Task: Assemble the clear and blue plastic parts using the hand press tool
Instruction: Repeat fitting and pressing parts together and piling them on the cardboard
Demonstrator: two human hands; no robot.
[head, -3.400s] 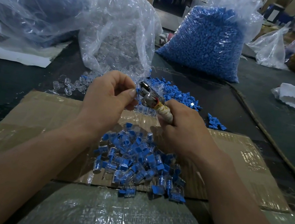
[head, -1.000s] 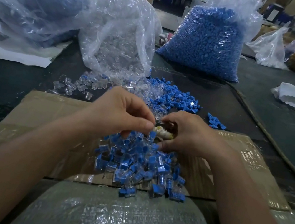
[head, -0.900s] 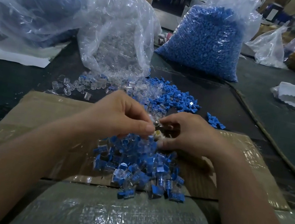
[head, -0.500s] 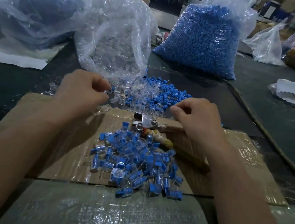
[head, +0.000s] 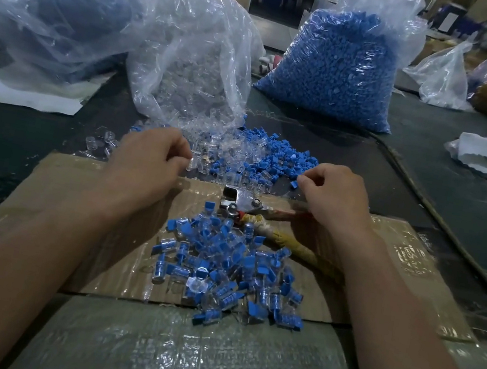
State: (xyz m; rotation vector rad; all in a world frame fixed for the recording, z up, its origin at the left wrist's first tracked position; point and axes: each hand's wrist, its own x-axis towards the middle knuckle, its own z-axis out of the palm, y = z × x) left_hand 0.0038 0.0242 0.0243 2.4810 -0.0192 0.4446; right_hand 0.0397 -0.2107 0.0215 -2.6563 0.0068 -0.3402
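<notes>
Reaching past the cardboard (head: 74, 188), both hands work at the loose heap on the dark table (head: 19, 130), where clear pieces (head: 234, 154) and blue pieces (head: 282, 158) lie mixed together below the open bag of clear pieces (head: 191, 63). The left hand (head: 149, 162) has its fingers curled in close at the clear side, and the right hand (head: 334, 193) has thumb and forefinger drawn narrow just above a blue piece at the heap's edge. Whether either one already holds a piece I cannot tell. The press tool (head: 239, 199) lies unheld on the cardboard between the hands, its wrapped handles running under the right wrist and its head touching the finished pile (head: 228, 265). The likely trouble is in the picking. The clear pieces are hard to tell apart where they overlap, so two could come up together or one could slip out of a pinch. A dragged wrist could also shove the tool into the finished pile, or sweep loose pieces in among the done ones, where an unpressed piece would be easy to miss.
</notes>
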